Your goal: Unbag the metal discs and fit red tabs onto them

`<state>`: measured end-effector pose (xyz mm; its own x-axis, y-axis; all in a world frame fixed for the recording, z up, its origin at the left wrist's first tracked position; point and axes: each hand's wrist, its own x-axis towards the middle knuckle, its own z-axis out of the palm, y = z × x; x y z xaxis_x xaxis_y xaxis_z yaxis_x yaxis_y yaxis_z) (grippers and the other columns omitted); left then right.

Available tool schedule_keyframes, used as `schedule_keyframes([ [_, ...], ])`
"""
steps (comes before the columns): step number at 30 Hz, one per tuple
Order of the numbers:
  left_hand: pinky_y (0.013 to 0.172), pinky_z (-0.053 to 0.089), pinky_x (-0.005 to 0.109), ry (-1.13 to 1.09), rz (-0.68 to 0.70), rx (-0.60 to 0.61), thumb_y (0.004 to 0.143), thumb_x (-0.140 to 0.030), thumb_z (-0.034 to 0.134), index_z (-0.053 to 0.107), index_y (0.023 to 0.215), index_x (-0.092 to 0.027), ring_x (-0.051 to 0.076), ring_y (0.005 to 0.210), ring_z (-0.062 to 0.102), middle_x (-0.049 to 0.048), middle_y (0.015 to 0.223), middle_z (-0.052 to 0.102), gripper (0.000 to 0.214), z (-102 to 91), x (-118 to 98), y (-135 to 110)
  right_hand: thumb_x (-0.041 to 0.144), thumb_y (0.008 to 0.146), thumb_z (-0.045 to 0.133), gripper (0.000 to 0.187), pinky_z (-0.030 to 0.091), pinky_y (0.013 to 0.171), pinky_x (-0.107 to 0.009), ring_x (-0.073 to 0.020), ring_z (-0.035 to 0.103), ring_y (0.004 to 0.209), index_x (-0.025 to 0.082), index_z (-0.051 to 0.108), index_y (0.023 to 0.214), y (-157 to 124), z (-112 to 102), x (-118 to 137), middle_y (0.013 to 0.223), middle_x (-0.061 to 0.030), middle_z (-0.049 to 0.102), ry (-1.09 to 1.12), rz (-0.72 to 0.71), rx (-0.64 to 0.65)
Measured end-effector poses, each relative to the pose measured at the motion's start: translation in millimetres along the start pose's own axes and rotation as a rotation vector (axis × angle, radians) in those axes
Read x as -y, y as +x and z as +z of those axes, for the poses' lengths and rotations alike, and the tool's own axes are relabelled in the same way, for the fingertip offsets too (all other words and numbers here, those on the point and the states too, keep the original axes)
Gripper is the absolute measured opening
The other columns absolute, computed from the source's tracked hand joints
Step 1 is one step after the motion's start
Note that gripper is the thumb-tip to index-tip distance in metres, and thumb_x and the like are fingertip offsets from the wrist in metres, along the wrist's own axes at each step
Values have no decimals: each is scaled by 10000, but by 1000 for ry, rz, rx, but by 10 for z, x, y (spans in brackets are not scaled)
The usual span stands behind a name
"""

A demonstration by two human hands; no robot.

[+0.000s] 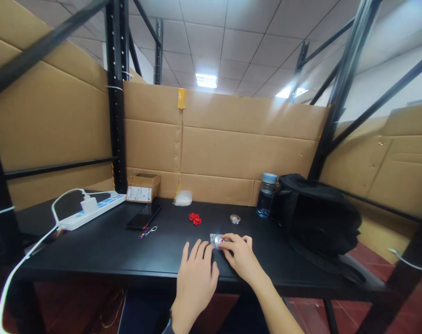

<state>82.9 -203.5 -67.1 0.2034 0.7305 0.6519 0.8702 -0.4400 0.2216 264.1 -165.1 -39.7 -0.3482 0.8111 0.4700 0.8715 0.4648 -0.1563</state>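
My right hand [241,256] has its fingers closed on a small clear plastic bag [216,240] at the table's front half. Something silvery with a bit of red shows in the bag, too small to name. Just left of it lies my left hand [197,273], palm down with fingers stretched out, its fingertips close to the bag. Beyond the hands sit a cluster of small red pieces [195,219] and a small round roll of clear tape [235,219].
On the black table [103,250] are a phone [144,216], a keychain [148,233], a white power strip [92,212], a small cardboard box [143,188] and a white plastic packet [183,198]. A water bottle [266,195] and black backpack [311,218] stand right. Cardboard walls [232,153] enclose it.
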Motion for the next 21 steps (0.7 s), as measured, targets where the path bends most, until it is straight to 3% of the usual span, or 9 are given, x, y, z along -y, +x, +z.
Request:
schedule_keyframes([
  [4,1099,192,787,11,-55,130,981,-387,426,625,1334,-321,404,1417,411,76,1468,567,411,10,72,17,130,931,418,438,275,1022,-517,-261,563,1225,303,651,1259,405,110,-7,1436,-102,567,-113,-44,139],
  [7,1107,214,771,-38,-34,278,965,-508,439,572,1396,-405,401,1457,361,35,1539,493,462,-78,292,95,104,875,436,465,275,1044,-575,-307,551,1252,218,633,1279,863,215,-92,1459,-167,533,-201,-4,274],
  [10,1147,226,712,-65,-57,351,952,-556,442,538,1439,-406,389,1483,322,27,1576,438,518,-183,573,175,104,840,482,482,315,1028,-597,-343,561,1243,174,627,1295,1340,348,-210,1435,-202,539,-257,107,358],
  [14,1164,228,684,-99,-31,369,958,-558,432,510,1460,-416,380,1495,302,23,1590,416,528,-231,783,203,87,843,465,583,378,1017,-557,-317,483,1347,260,566,1391,1852,594,-275,1548,-126,439,-171,145,380],
  [18,1167,224,683,-89,-26,366,965,-539,428,498,1468,-416,379,1500,290,19,1595,406,522,-216,787,189,76,857,440,630,380,1049,-515,-288,399,1424,331,534,1426,2203,821,-197,1589,-59,396,-118,116,380],
  [21,1167,230,677,-79,-21,374,968,-545,417,484,1475,-423,376,1501,289,15,1599,402,525,-220,787,194,106,864,461,612,357,1070,-541,-306,398,1420,344,542,1421,2342,844,-152,1596,-63,388,-114,129,392],
])
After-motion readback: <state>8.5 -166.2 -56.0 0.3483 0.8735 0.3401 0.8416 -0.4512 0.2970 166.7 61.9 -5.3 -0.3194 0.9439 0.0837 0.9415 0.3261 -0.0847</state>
